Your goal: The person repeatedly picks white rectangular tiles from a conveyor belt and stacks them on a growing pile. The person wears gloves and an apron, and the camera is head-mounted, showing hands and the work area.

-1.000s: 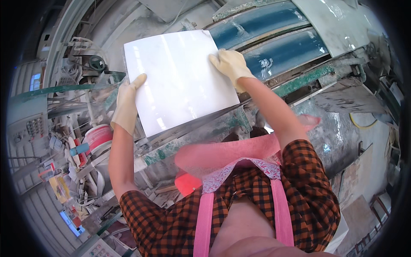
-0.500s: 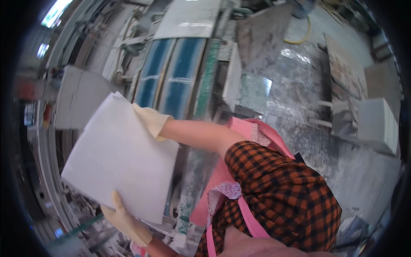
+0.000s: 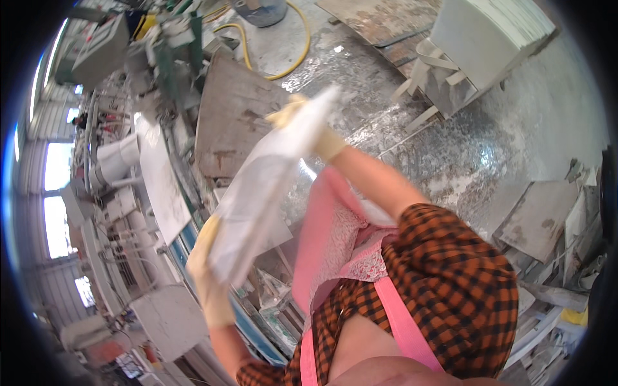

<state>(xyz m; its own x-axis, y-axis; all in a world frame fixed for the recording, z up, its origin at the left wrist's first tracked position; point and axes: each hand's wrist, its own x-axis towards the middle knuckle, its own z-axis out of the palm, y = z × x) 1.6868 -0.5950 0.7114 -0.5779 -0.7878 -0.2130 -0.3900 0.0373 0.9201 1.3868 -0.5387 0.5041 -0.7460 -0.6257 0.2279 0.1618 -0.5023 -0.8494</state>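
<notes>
A flat white rectangular slab [image 3: 257, 186] is held up in front of me, tilted nearly on edge and blurred by motion. My left hand [image 3: 207, 264], in a cream glove, grips its near left edge. At the far end my right hand [image 3: 312, 132], gloved alike, is closed around the opposite edge, with fingertips showing beyond it. The slab hides part of both hands. Below and left of it runs the blue belt [image 3: 262, 344] of a machine, largely covered by my arm and the slab.
A brown-stained board [image 3: 235, 122] leans beyond the slab. Upper right, a stack of white slabs [image 3: 479, 35] rests on a wooden support [image 3: 421, 119]. A yellow hose [image 3: 308, 42] curls on the wet floor [image 3: 463, 154] near a blue-grey bucket [image 3: 261, 9]. More boards [image 3: 537, 219] lie at right.
My view and body have turned right, away from the belt. The slab, lying broad side up over the machine before, has swung right and tipped toward its edge, still in both hands.
</notes>
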